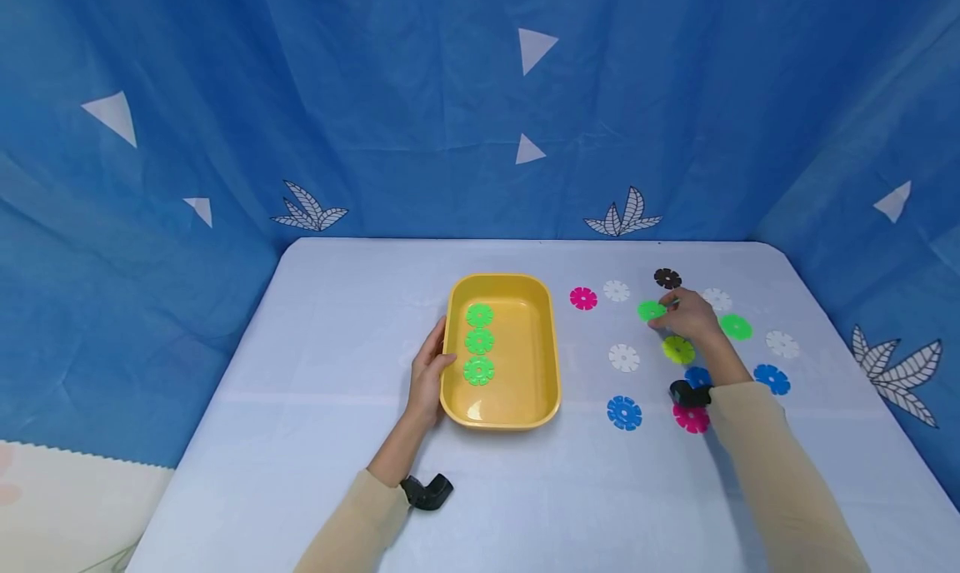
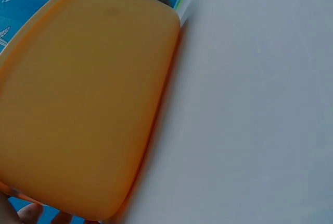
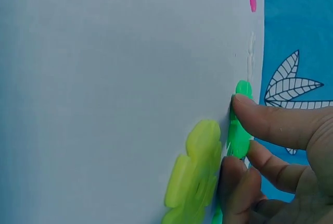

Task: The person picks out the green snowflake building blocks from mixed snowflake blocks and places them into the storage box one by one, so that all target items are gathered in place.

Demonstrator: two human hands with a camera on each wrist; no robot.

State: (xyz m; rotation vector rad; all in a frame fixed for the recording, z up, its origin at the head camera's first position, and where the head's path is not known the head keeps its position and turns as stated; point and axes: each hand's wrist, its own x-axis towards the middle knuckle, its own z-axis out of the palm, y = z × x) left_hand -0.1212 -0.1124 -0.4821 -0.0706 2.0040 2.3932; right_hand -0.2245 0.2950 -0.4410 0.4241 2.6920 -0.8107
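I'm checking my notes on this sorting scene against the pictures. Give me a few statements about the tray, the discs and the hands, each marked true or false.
1. The yellow plastic tray holds three green snowflake discs in a row. True.
2. The right hand pinches a pink disc. False: it pinches a green snowflake disc.
3. The left hand rests against the tray's side. True.
4. The black snowflake disc lies inside the tray. False: it lies on the white table, beyond the right hand.
5. A yellow-green snowflake disc lies beside the right hand. True.
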